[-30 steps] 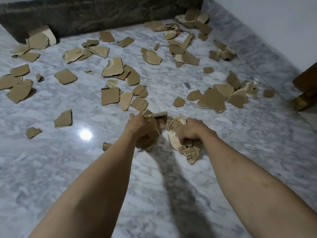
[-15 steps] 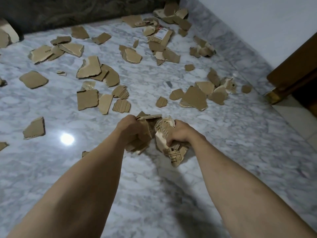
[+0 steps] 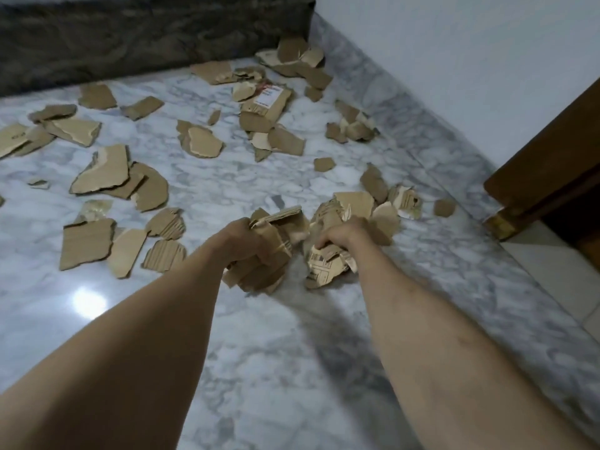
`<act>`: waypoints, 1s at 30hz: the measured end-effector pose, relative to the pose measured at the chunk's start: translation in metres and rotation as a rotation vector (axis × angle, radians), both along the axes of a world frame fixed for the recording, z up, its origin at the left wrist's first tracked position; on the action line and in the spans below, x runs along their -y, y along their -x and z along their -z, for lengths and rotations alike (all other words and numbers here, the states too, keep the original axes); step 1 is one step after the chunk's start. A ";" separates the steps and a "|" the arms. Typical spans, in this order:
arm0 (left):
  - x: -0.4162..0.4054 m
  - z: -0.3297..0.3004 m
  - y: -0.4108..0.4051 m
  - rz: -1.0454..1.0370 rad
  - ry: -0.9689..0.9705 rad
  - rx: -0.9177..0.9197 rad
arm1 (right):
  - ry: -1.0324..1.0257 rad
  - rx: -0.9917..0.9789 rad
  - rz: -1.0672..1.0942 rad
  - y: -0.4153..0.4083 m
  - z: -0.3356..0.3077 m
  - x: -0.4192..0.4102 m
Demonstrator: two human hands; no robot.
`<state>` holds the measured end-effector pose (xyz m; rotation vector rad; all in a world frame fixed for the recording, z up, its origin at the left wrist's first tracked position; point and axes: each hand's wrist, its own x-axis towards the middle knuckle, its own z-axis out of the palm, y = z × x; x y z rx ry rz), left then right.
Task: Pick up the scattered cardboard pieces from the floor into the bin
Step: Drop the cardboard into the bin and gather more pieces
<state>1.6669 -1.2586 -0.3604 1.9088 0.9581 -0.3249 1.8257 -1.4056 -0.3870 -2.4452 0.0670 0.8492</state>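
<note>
Both hands drifted right | left hand (image 3: 242, 240), right hand (image 3: 341, 233) fingers clutch cardboard wads (image 3: 324, 264) | print unreadable

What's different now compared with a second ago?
Mostly the view swung right: the floor pieces slid leftward in frame and the wooden door frame came into sight. Nothing was picked up or dropped. The left hand still grips its cardboard stack; the right hand still grips its printed bundle.
</note>
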 end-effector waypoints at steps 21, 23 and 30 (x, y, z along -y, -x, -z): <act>0.080 -0.015 -0.031 -0.285 -0.006 -0.137 | -0.120 -0.154 -0.279 -0.063 -0.072 0.090; 0.079 -0.019 -0.036 -0.274 0.022 -0.078 | -0.116 -0.130 -0.267 -0.077 -0.086 0.100; 0.048 -0.014 -0.063 -0.145 -0.073 -0.088 | 0.024 -0.244 -0.424 -0.080 -0.083 0.102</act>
